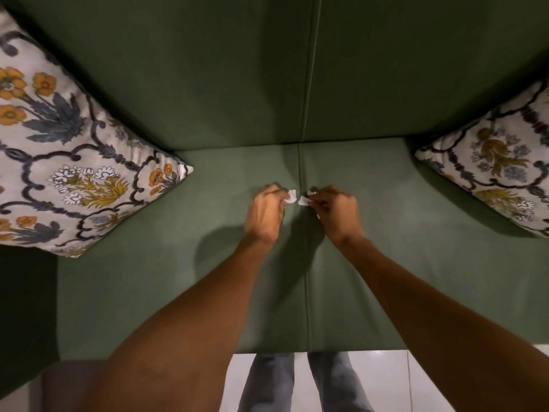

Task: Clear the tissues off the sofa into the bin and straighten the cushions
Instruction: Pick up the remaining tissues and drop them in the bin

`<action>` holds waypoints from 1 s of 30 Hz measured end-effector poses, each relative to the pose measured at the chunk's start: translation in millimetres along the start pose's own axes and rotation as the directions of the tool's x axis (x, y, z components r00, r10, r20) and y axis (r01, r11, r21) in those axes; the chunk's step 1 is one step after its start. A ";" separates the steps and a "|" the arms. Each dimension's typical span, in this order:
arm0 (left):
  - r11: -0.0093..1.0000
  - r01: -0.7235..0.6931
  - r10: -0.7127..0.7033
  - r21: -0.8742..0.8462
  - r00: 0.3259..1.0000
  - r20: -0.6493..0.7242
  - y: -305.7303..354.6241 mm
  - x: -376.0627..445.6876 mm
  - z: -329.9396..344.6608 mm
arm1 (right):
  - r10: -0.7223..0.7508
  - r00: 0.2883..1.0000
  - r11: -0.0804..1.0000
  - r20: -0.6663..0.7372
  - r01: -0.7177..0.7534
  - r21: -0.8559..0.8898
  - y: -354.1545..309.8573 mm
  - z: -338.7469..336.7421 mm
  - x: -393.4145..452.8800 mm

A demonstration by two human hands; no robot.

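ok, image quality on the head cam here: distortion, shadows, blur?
Head view: strong wide-angle bending, the sofa back fanning outward, both cushions splayed to the corners. Dim warm light; the left hand and right hand throw soft shadows on the seat. The tissue bits are bright, without detail. Edges soft, especially the right cushion.

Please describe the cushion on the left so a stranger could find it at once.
On the green sofa, look at the left end. The left cushion leans there, white with dark scrolls; bright orange flowers set it apart from the duller right cushion.
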State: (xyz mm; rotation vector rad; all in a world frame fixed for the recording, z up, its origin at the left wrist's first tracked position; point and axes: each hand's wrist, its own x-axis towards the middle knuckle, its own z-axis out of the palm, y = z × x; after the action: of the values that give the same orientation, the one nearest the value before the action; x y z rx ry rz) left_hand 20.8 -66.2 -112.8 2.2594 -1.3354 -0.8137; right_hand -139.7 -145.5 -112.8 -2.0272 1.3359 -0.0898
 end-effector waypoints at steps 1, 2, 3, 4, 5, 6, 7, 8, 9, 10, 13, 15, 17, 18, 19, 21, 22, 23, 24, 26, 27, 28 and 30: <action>0.999 0.043 -0.044 -0.034 0.999 -0.019 -2.3 -11.1 -0.9 | 0.017 1.000 0.999 -0.002 -0.017 0.042 -3.2 2.2 -8.2; 0.995 0.075 -0.078 -0.064 0.996 -0.040 -5.0 -22.7 -1.0 | 0.042 0.999 0.996 -0.001 -0.042 0.079 -6.0 4.5 -16.4; 0.991 0.102 -0.108 -0.087 0.992 -0.060 -8.3 -36.3 -1.8 | 0.065 0.998 0.991 0.009 -0.065 0.118 -9.9 7.5 -25.1; 0.987 0.126 -0.134 -0.102 0.988 -0.075 -11.6 -50.0 -2.9 | 0.085 0.996 0.984 0.026 -0.088 0.157 -14.5 11.3 -34.4; 0.982 0.154 -0.164 -0.113 0.983 -0.084 -15.1 -63.4 -4.0 | 0.104 0.993 0.975 0.047 -0.111 0.194 -19.9 14.7 -43.9; 0.974 0.193 -0.204 -0.123 0.975 -0.087 -18.2 -76.0 -4.9 | 0.118 0.990 0.967 0.074 -0.132 0.218 -25.3 18.0 -52.9; 0.963 0.239 -0.251 -0.128 0.964 -0.087 -20.6 -87.8 -4.8 | 0.125 0.987 0.964 0.097 -0.144 0.223 -29.5 20.5 -60.8; 0.946 0.291 -0.306 -0.140 0.947 -0.100 -21.5 -101.5 -5.8 | 0.118 0.986 0.965 0.118 -0.142 0.222 -34.4 23.1 -70.3; 0.925 0.344 -0.365 -0.162 0.923 -0.125 -21.8 -115.3 -7.1 | 0.103 0.986 0.964 0.128 -0.131 0.233 -39.0 25.5 -81.1; 0.895 0.400 -0.430 -0.196 0.890 -0.150 -22.4 -129.6 -9.3 | 0.079 0.988 0.960 0.133 -0.112 0.256 -44.0 27.7 -92.0; 0.776 0.549 -0.616 -0.310 0.766 -0.185 -24.3 -170.4 -13.6 | 0.002 0.986 0.961 0.169 -0.049 0.274 -55.9 32.9 -113.9; 0.697 0.612 -0.703 -0.374 0.685 -0.191 -33.6 -198.5 -14.0 | -0.018 0.973 0.971 0.231 -0.038 0.236 -69.4 40.4 -124.0; 0.624 0.657 -0.767 -0.423 0.619 -0.170 -47.4 -222.7 -14.1 | -0.043 0.970 0.973 0.240 -0.014 0.230 -81.9 50.7 -132.9; 0.586 0.674 -0.795 -0.449 0.586 -0.157 -55.2 -235.6 -14.8 | -0.061 0.969 0.973 0.239 0.005 0.230 -88.8 59.1 -139.6; 0.552 0.682 -0.818 -0.480 0.556 -0.150 -62.6 -248.2 -16.0 | -0.080 0.967 0.976 0.241 0.026 0.218 -96.6 68.4 -148.1; 0.499 0.669 -0.850 -0.550 0.500 -0.163 -79.4 -276.9 -18.2 | -0.124 0.960 0.983 0.251 0.083 0.166 -114.0 91.4 -167.3; 0.480 0.661 -0.862 -0.577 0.477 -0.170 -85.9 -289.6 -19.8 | -0.140 0.955 0.984 0.262 0.106 0.142 -121.6 101.8 -175.4; 0.461 0.662 -0.875 -0.591 0.451 -0.177 -94.8 -305.2 -22.5 | -0.150 0.946 0.985 0.287 0.118 0.126 -130.7 115.7 -186.1; 0.453 0.667 -0.882 -0.591 0.430 -0.192 -106.1 -320.3 -25.6 | -0.158 0.938 0.985 0.310 0.127 0.118 -140.3 130.8 -197.5; 0.454 0.683 -0.889 -0.573 0.396 -0.232 -129.9 -350.2 -27.0 | -0.176 0.926 0.984 0.334 0.152 0.096 -154.5 161.2 -222.1; 0.453 0.687 -0.891 -0.568 0.380 -0.250 -139.8 -363.0 -28.1 | -0.183 0.922 0.983 0.341 0.160 0.095 -160.0 174.8 -234.4; 0.438 0.689 -0.899 -0.577 0.351 -0.263 -150.8 -378.2 -30.4 | -0.188 0.918 0.981 0.351 0.160 0.105 -167.7 189.8 -249.6; 0.401 0.699 -0.915 -0.592 0.274 -0.296 -173.8 -406.9 -35.7 | -0.184 0.907 0.979 0.379 0.133 0.156 -183.8 218.2 -279.9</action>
State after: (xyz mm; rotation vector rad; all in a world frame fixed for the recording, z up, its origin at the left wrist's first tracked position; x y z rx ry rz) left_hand 4.5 375.8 -74.1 2.4800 0.4215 -0.4360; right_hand -36.3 239.5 -85.3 -1.9156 0.8910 0.1496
